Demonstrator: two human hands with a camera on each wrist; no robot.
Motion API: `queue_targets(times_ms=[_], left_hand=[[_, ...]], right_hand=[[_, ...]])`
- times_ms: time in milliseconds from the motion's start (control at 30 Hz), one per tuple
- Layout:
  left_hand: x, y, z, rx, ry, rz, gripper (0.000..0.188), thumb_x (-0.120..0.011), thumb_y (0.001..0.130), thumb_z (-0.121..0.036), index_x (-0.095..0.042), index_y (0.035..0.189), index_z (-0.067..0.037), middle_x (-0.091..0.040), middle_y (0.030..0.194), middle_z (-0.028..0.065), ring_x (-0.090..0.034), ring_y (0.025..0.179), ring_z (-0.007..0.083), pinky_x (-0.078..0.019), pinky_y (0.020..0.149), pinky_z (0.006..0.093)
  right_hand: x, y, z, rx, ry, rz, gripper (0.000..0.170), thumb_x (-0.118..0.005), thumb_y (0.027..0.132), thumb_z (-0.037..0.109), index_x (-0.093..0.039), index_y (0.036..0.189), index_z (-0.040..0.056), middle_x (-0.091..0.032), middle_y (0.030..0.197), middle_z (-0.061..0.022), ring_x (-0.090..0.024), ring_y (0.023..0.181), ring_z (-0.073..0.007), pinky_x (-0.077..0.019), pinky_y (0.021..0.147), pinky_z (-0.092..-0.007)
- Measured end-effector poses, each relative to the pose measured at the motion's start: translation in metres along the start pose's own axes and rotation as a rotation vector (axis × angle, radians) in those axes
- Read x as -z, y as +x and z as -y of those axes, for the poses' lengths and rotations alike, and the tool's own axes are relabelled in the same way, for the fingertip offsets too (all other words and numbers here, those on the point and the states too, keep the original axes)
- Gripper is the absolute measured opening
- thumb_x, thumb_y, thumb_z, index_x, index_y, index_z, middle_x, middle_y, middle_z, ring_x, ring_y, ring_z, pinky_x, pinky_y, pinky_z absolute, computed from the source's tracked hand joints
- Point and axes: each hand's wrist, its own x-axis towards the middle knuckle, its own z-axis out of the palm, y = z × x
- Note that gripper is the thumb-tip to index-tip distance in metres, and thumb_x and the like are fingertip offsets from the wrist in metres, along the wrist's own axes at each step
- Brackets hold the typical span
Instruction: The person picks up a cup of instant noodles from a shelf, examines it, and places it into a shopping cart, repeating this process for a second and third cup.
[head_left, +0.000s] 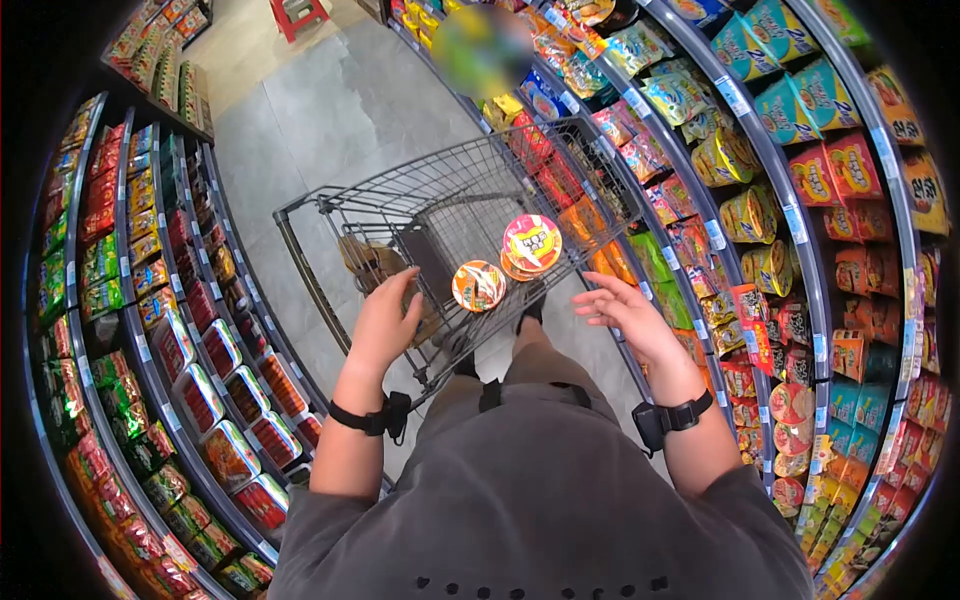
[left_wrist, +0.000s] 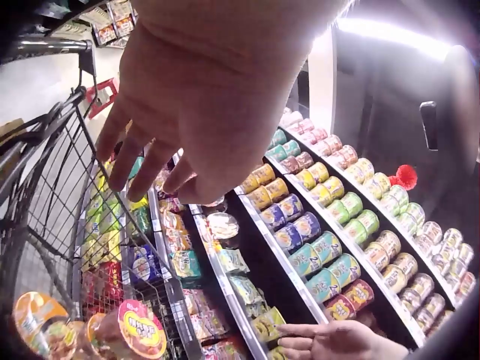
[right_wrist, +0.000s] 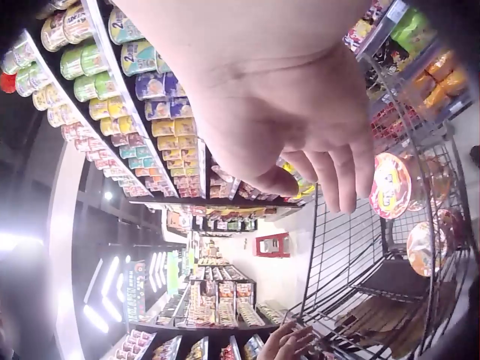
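We see bright light; lamps (left_wrist: pixel 401 37) glare white in both wrist views, shelves (head_left: pixel 735 97) bow at dark-cornered edges, and a round patch (head_left: pixel 483 50) blurs the head view.

In the head view, the left hand (head_left: pixel 388 318) sits left of centre, thumb spread from its relaxed fingers, which point toward the upper right. The right hand (head_left: pixel 632 318), right of centre and well apart, extends its fingers leftward. Both bare forearms (head_left: pixel 347 460) slant inward from below.
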Motion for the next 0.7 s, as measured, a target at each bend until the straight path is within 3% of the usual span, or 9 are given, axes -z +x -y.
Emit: queue_targets(times_ms=[200,467,600,700], left_hand=[[-0.044,0.036,0.012,0.108,-0.012,0.069,0.046,-0.066,0.094,-0.014,-0.057,0.138,-0.002,-0.071,0.118,0.0209,-0.068,0.111,0.038,-0.0541,0.095,0.0442],[-0.119,0.099,0.009,0.321,-0.027,0.355,0.052,-0.064,0.096,-0.019,-0.051,0.142,0.002,-0.068,0.123,0.0285,-0.066,0.117,0.0414,-0.0532,0.099,0.0464],[-0.159,0.133,0.009,0.346,0.047,0.504,0.061,-0.063,0.096,-0.026,-0.046,0.146,0.004,-0.067,0.123,0.0312,-0.065,0.115,0.0445,-0.0531,0.099,0.0476],[-0.196,0.147,0.02,0.351,0.071,0.52,0.065,-0.063,0.097,-0.033,-0.045,0.143,0.009,-0.068,0.118,0.0334,-0.067,0.112,0.0449,-0.0542,0.095,0.0493]], right_hand=[[0.036,0.061,-0.01,-0.125,-0.033,-0.004,0.054,-0.049,0.103,0.012,-0.04,0.155,0.0027,-0.064,0.137,-0.0144,-0.063,0.123,-0.0213,-0.0499,0.102,-0.0345],[0.092,0.184,-0.06,-0.378,-0.128,0.028,0.064,-0.059,0.101,0.025,-0.037,0.157,0.0037,-0.061,0.138,-0.0147,-0.059,0.127,-0.0222,-0.05,0.102,-0.036],[0.099,0.231,-0.078,-0.458,-0.312,0.142,0.068,-0.063,0.099,0.029,-0.037,0.157,0.0033,-0.065,0.128,-0.0133,-0.064,0.115,-0.021,-0.0537,0.09,-0.0358],[0.1,0.246,-0.077,-0.463,-0.409,0.186,0.068,-0.063,0.099,0.03,-0.038,0.156,0.0026,-0.069,0.117,-0.0125,-0.067,0.103,-0.02,-0.0544,0.082,-0.035]])
